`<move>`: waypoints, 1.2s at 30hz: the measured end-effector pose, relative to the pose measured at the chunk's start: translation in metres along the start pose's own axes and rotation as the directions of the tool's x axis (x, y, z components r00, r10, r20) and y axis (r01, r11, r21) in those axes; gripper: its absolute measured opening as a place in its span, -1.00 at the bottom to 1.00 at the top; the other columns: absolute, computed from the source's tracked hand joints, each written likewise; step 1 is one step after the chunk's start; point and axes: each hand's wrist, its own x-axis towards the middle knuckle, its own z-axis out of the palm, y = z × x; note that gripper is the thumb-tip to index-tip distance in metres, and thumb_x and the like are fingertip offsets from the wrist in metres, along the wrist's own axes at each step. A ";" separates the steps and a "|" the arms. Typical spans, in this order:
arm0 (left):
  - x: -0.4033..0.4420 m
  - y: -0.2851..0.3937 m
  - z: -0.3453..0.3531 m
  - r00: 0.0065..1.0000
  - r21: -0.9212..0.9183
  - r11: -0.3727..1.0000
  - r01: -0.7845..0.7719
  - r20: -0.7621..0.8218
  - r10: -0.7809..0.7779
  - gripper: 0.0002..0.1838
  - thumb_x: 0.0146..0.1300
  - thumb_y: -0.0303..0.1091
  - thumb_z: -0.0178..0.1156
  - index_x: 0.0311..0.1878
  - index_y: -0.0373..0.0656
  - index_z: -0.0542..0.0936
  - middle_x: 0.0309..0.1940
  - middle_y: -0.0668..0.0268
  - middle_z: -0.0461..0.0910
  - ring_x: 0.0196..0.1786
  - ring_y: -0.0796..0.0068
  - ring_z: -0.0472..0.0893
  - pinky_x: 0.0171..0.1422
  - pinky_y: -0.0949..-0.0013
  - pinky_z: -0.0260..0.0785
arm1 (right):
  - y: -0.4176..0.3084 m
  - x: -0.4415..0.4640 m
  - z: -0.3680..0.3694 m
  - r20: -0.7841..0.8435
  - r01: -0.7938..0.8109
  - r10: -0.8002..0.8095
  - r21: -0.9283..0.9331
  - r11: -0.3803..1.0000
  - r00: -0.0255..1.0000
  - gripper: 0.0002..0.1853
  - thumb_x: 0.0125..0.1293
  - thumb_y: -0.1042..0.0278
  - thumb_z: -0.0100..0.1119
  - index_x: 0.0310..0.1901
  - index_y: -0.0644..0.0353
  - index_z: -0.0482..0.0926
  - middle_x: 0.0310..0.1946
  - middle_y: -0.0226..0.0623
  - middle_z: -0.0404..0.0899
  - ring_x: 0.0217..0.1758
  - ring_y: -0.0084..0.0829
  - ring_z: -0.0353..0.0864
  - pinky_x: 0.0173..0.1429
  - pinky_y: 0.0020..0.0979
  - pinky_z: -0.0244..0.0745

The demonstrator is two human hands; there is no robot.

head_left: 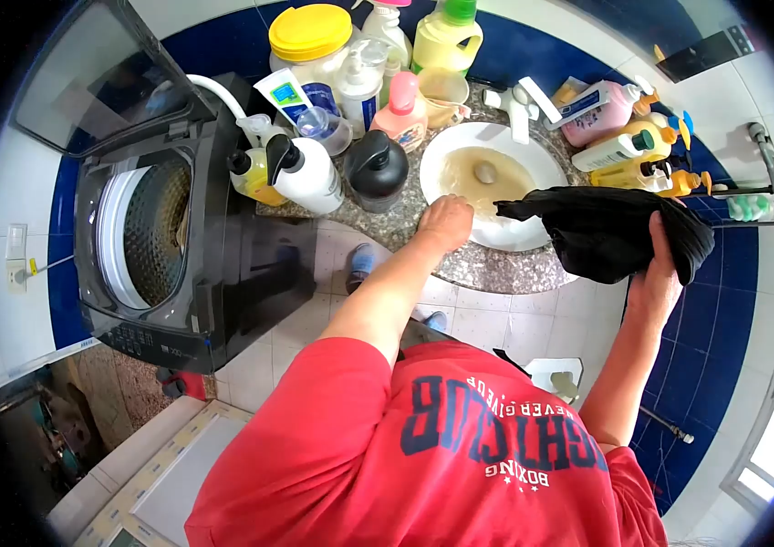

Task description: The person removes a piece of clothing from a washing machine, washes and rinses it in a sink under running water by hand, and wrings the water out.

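My right hand grips a black cloth garment by its right end, where a ribbed edge shows. The garment hangs bunched over the right side of the white washbasin, its narrow tip pointing left above the water. Cloudy, brownish water stands in the bowl, with a round drain piece at its middle. At the basin's front left rim rests my left hand, its fingers curled closed. Whatever those fingers may hold is hidden. Behind the bowl is a white tap.
A top-loading washing machine stands left with its lid raised. Pump bottles, a yellow-lidded tub and a green-capped jug crowd the speckled counter. More bottles line the right side.
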 end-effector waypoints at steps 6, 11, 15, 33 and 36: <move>0.000 0.000 0.000 1.000 0.013 1.000 -0.011 -0.014 0.011 -0.75 0.17 -0.44 -0.03 -0.27 -0.19 0.67 -0.18 0.15 0.61 -0.01 0.19 0.56 0.13 0.20 0.42 | 0.003 0.002 -0.003 0.055 0.044 -0.045 0.020 0.999 0.997 -0.60 0.20 0.47 0.33 0.09 0.26 0.53 0.00 -0.28 0.57 0.06 -0.40 0.54 0.20 -0.44 0.43; 0.000 0.001 -0.006 0.999 0.039 0.998 -0.054 0.001 0.054 -0.76 0.16 -0.44 -0.02 -0.30 -0.19 0.66 -0.21 0.15 0.61 -0.03 0.19 0.57 0.11 0.20 0.42 | 0.005 0.001 -0.002 0.043 0.039 -0.040 0.036 0.999 0.998 -0.59 0.20 0.50 0.32 0.10 0.26 0.51 0.00 -0.28 0.56 0.07 -0.42 0.53 0.23 -0.44 0.39; 0.002 -0.003 0.007 0.999 0.039 0.998 -0.043 -0.023 0.044 -0.76 0.16 -0.43 -0.02 -0.30 -0.18 0.66 -0.22 0.16 0.61 -0.04 0.21 0.57 0.11 0.20 0.42 | 0.005 0.002 -0.001 0.066 0.047 -0.049 0.036 0.998 0.997 -0.58 0.19 0.51 0.33 0.10 0.26 0.51 0.00 -0.29 0.56 0.06 -0.43 0.52 0.22 -0.44 0.40; 0.002 -0.003 0.006 0.995 0.107 0.991 -0.081 -0.042 0.086 -0.79 0.17 -0.39 0.02 -0.32 -0.15 0.67 -0.26 0.18 0.62 -0.08 0.25 0.58 0.09 0.25 0.42 | 0.005 -0.001 0.001 0.036 0.050 -0.050 -0.015 0.999 0.998 -0.58 0.18 0.53 0.33 0.09 0.21 0.49 -0.04 -0.28 0.57 0.04 -0.37 0.54 0.22 -0.36 0.38; 0.003 -0.003 0.005 0.997 0.105 0.992 -0.074 -0.024 0.077 -0.78 0.17 -0.40 0.01 -0.31 -0.15 0.67 -0.24 0.18 0.62 -0.06 0.25 0.58 0.11 0.25 0.41 | 0.006 -0.001 0.001 0.031 0.051 -0.051 -0.007 0.999 0.998 -0.58 0.18 0.54 0.33 0.08 0.21 0.49 -0.05 -0.29 0.57 0.04 -0.37 0.54 0.21 -0.36 0.39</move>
